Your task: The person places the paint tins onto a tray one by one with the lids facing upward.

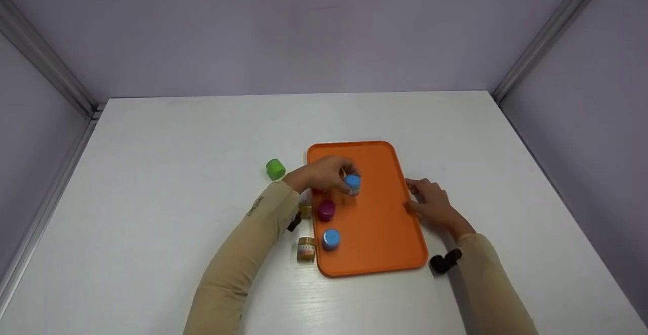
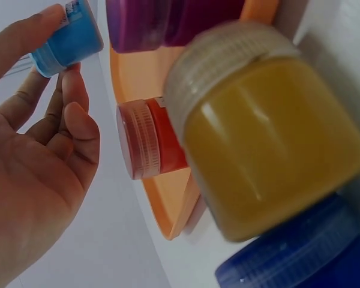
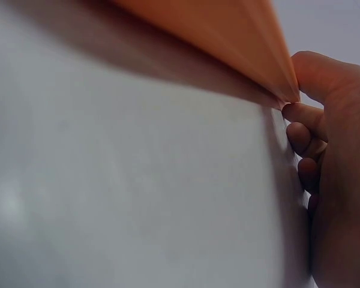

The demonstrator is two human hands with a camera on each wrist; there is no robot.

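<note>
A: Where was the left hand (image 1: pixel 324 174)?

B: It reached over the flat orange plastic tray (image 1: pixel 377 223) on the white tabletop (image 1: pixel 177 137). Its fingertips (image 2: pixel 72 90) pinched a small jar with a light blue screw lid (image 1: pixel 353 183), held over the tray's far left part. The left wrist view showed that jar (image 2: pixel 69 37) gripped between thumb and fingers.

A: And the right hand (image 1: pixel 430 204)?

B: It held the tray's right edge, fingers curled. In the right wrist view the thumb (image 3: pixel 324 75) lay above the orange rim (image 3: pixel 252 54) and the fingers below it.

A: What else lay on the tray?

B: A small magenta-lidded jar (image 1: pixel 326 210) stood near the left edge, and a second blue-lidded jar (image 1: pixel 331 239) stood nearer the person. A red-lidded jar (image 2: pixel 150 147) showed in the left wrist view, lying inside the tray's rim.

A: And off the tray?

B: A small amber jar with a pale clear lid (image 1: pixel 306 248) stood just beside the tray's left edge. Another amber jar (image 1: pixel 305 209) sat near the left sleeve. A green cylindrical pot (image 1: pixel 275 169) stood well apart to the left.
</note>
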